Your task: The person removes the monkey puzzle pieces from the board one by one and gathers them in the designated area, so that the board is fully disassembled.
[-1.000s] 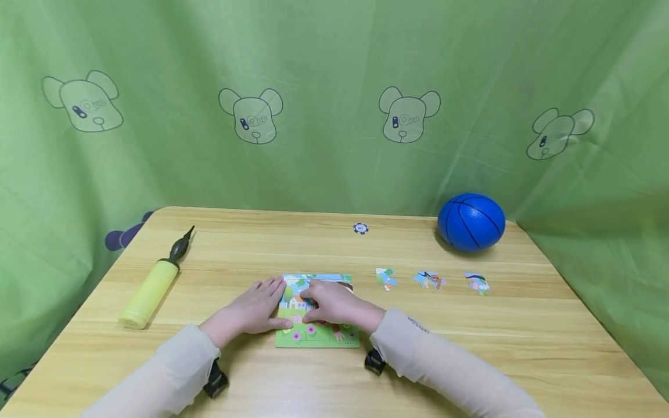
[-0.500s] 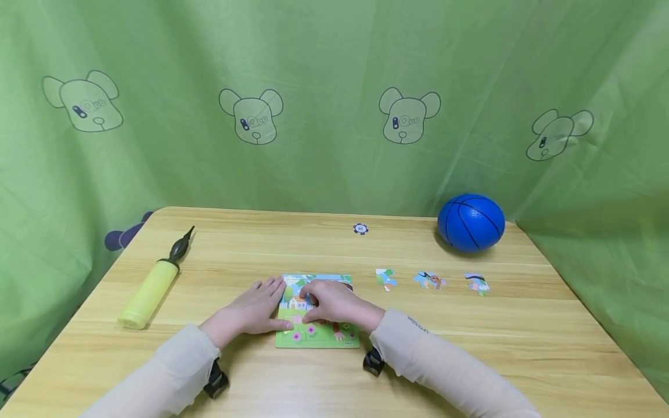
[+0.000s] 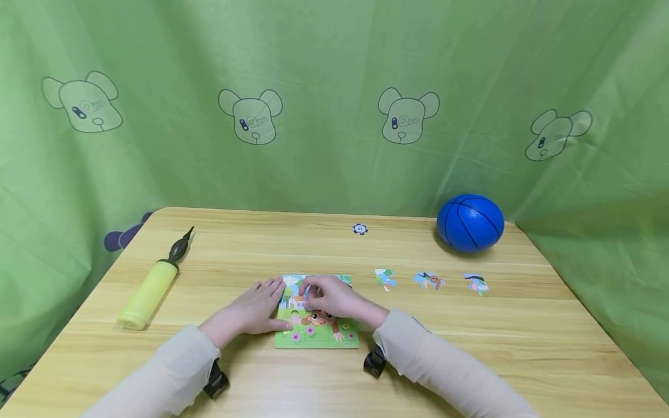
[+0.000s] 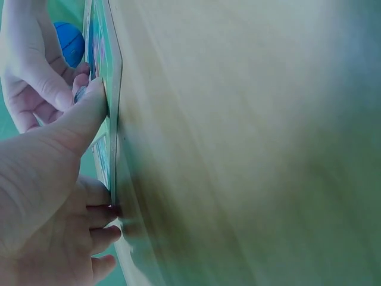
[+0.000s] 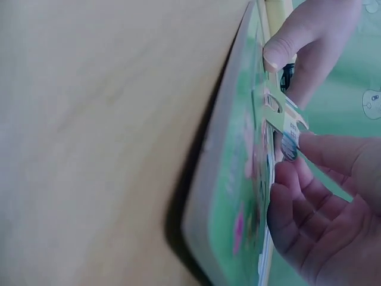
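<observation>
- We count one puzzle board [image 3: 317, 335], three loose pieces, one ball, one pump and one small disc on one wooden table [image 3: 522, 342].
- The board lies flat near the table's front edge, at its middle, with a picture of a monkey and flowers in its frame.
- Our left hand [image 3: 254, 307] rests flat beside the board's left edge, fingers straight, thumb pressing the rim; its grip is open.
- Our right hand [image 3: 334, 297] is over the board's upper part, and its grip pinches one piece [image 5: 284, 122] between thumb and fingertips, tilted up off the board.
- The three loose pieces [image 3: 431, 280] lie in a row right of the board, apart from one another.
- The blue ball [image 3: 470, 222] sits at the far right corner; the yellow pump [image 3: 151, 287] lies on the left; the disc [image 3: 359, 229] is near the far edge.
- Bare wood stretches between the board and the pump.
</observation>
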A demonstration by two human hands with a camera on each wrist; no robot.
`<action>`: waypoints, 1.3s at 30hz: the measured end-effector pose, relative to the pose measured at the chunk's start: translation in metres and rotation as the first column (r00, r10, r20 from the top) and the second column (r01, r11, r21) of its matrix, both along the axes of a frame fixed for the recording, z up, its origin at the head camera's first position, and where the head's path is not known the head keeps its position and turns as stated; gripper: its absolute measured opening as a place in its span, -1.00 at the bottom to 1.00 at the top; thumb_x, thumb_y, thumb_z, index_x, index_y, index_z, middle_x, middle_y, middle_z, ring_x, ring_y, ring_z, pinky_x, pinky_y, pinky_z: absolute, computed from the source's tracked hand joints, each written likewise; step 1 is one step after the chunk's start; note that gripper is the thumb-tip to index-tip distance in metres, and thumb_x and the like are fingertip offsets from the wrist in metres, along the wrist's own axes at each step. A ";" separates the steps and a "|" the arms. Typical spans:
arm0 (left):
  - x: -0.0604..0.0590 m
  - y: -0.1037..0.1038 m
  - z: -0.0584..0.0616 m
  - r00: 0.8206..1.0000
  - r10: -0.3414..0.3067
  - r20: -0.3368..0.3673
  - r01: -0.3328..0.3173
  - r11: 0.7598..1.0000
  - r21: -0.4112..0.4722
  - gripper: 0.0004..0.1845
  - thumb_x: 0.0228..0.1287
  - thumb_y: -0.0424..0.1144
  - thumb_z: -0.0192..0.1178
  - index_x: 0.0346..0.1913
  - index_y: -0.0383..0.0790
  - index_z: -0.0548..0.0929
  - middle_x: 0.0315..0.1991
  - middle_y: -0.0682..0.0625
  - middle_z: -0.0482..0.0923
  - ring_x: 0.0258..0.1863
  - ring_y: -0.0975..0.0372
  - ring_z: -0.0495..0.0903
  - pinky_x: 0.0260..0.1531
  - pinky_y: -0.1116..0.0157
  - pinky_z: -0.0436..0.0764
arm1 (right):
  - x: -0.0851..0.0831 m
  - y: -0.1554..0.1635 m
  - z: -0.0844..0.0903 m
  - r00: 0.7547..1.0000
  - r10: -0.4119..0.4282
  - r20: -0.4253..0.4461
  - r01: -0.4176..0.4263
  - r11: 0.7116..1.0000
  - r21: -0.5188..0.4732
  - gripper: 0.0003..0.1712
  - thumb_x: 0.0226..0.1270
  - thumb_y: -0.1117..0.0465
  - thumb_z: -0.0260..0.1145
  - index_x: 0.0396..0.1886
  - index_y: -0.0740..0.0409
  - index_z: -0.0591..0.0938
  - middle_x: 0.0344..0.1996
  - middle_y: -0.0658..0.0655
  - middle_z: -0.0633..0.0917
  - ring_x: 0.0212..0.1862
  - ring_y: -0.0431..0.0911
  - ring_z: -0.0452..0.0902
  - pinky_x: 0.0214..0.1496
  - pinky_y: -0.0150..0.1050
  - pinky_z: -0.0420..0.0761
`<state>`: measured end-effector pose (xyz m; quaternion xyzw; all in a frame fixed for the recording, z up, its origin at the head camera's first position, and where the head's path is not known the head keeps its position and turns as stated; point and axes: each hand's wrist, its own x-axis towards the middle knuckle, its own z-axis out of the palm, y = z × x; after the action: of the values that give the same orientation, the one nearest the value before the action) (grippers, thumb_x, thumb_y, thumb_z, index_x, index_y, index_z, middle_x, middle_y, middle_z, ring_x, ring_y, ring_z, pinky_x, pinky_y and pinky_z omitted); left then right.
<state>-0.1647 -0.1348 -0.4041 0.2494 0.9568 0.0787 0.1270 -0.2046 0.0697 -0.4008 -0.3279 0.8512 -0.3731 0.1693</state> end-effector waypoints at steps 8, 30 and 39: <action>0.000 0.000 0.000 1.000 0.008 0.006 -0.008 1.000 0.004 -0.03 0.17 0.26 0.06 0.36 -0.48 0.07 0.40 -0.27 -0.07 0.36 -0.07 -0.06 0.30 0.02 -0.04 | -0.004 -0.001 -0.006 0.999 -0.039 0.019 0.040 0.997 -0.064 -0.96 0.26 0.31 0.24 -0.31 0.19 0.59 -0.51 -0.02 0.55 -0.57 -0.17 0.44 -0.57 -0.35 0.50; 0.001 -0.001 -0.001 1.000 0.003 0.011 -0.003 1.000 0.019 -0.03 0.18 0.24 0.07 0.36 -0.49 0.06 0.40 -0.28 -0.08 0.36 -0.07 -0.07 0.30 0.01 -0.06 | -0.006 0.072 0.016 0.974 -0.141 0.180 0.162 0.980 -0.111 -0.90 0.20 0.33 0.27 -0.30 0.29 0.59 -0.53 0.08 0.55 -0.51 -0.04 0.43 -0.55 -0.25 0.52; 0.000 -0.001 -0.003 1.000 0.003 0.004 -0.003 1.000 0.019 -0.03 0.18 0.25 0.06 0.36 -0.47 0.07 0.40 -0.27 -0.08 0.37 -0.07 -0.07 0.30 0.01 -0.06 | -0.008 0.122 0.012 0.974 -0.183 0.131 0.192 0.980 -0.059 -0.90 0.21 0.33 0.26 -0.32 0.31 0.58 -0.55 0.11 0.54 -0.54 -0.03 0.42 -0.58 -0.29 0.49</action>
<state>-0.1646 -0.1360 -0.4069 0.2489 0.9561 0.0886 0.1264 -0.2128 0.1920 -0.3887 -0.2277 0.8523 -0.4373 0.1746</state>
